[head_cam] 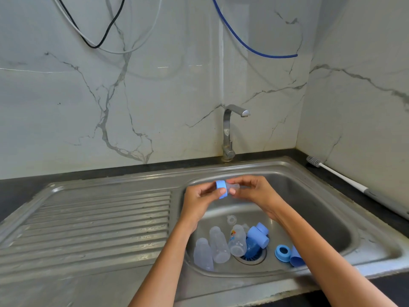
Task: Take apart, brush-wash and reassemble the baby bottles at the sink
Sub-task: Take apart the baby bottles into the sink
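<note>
Above the sink basin [314, 209], my left hand [199, 201] grips a blue screw ring [221, 189]. A clear teat [235, 187] sticks out of the ring to the right, and my right hand [254, 191] pinches it. Down in the basin lie three clear bottle bodies [219, 244], one with a printed picture [238, 240]. Beside them are blue caps [259, 237], a loose blue ring [282, 253] and a clear teat [231, 220]. A white bottle brush [336, 175] lies on the counter at the back right.
The steel tap [230, 131] stands behind the basin, with no water running. A ribbed drainboard [99, 222] stretches to the left. Marble walls close in at the back and right. Black, white and blue cables [250, 47] hang on the wall.
</note>
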Demonstrator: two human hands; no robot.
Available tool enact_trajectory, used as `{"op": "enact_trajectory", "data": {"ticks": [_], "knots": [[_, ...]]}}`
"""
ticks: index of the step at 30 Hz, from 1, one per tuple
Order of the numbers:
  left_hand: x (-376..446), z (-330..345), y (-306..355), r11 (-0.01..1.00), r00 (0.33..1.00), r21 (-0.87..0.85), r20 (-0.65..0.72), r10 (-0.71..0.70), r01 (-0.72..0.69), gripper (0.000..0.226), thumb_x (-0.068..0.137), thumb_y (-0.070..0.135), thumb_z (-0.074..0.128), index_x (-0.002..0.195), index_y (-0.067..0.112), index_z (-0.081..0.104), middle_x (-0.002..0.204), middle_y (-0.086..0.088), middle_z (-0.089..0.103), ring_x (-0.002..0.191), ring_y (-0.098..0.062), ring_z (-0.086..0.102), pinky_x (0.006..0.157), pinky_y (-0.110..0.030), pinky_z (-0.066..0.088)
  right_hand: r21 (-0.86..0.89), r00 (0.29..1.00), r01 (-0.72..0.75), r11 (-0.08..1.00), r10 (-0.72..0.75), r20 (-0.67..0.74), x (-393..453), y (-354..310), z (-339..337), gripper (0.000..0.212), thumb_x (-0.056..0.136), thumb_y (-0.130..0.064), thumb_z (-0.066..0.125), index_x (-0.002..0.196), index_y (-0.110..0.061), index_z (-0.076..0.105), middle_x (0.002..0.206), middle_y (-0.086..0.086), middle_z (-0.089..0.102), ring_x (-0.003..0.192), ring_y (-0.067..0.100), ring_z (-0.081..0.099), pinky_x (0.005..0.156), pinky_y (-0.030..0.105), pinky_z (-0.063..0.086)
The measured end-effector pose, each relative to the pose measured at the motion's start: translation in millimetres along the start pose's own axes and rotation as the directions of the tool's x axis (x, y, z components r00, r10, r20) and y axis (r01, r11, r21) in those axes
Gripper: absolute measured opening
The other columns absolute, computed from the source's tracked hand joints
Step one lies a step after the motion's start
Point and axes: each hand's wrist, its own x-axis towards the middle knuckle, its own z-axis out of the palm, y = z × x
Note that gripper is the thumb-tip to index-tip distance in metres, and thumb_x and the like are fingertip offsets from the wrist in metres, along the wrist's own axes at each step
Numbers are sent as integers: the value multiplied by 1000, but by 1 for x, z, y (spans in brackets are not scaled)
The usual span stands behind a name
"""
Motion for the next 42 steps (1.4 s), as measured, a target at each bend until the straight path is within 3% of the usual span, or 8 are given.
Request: {"op": "enact_trajectory", "data": {"ticks": [4,10,21,25,30,32,36,42], "knots": [[-2,0,3,1000,1000,13,25,-3,2,18,83,11,70,100,16,74,97,1,75,96,-9,68,89,-23,51,-68,994,89,994,-93,-61,-1,5,4,23,78,-4,75,101,-2,73,94,5,75,86,6,70,73,12,51],[0,0,2,997,1000,75,18,-26,24,27,78,9,75,104,11,73,96,-1,75,97,-15,69,81,-18,51,112,987,7,994,11,-160,-2,13,15,11,78,6,72,89,2,71,82,13,73,72,15,71,65,17,56],[-2,-11,5,961,976,-172,41,-213,217,24,83,12,67,105,3,70,99,-12,73,94,-20,70,78,-24,56,-163,954,204,965,-233,-190,-1,12,27,14,73,3,78,83,-7,76,79,7,74,74,15,71,70,19,56],[0,-10,6,969,981,-154,38,-191,195,28,83,13,68,108,1,69,101,-13,73,96,-23,70,83,-27,56,252,962,11,968,58,-267,-6,9,35,8,79,3,73,87,0,73,82,15,74,72,18,70,65,20,56],[1,-5,8,977,985,-132,58,-160,167,30,83,9,69,110,-1,68,102,-13,73,97,-22,69,82,-26,55,720,907,-198,665,403,-124,-7,6,39,11,83,10,65,86,0,70,70,9,72,58,9,68,56,14,55],[1,-5,7,977,986,-137,52,-159,165,29,83,8,69,110,-2,68,102,-14,73,96,-22,69,86,-28,55,683,913,-183,707,380,-149,-8,5,40,11,83,9,65,86,0,70,72,10,72,60,10,69,57,14,55],[-1,-6,2,957,974,-180,43,-225,229,27,84,11,67,109,0,69,101,-14,73,95,-22,70,84,-27,55,186,957,-77,980,125,-260,-9,3,36,9,81,5,71,85,-4,72,80,11,72,74,18,69,63,16,56],[-2,-12,1,943,966,-211,16,-259,257,19,86,13,66,101,4,72,98,-14,73,93,-22,71,79,-24,56,63,994,-88,994,92,-57,-5,2,28,18,88,-3,65,104,1,71,95,10,74,85,14,72,73,16,55]]}}
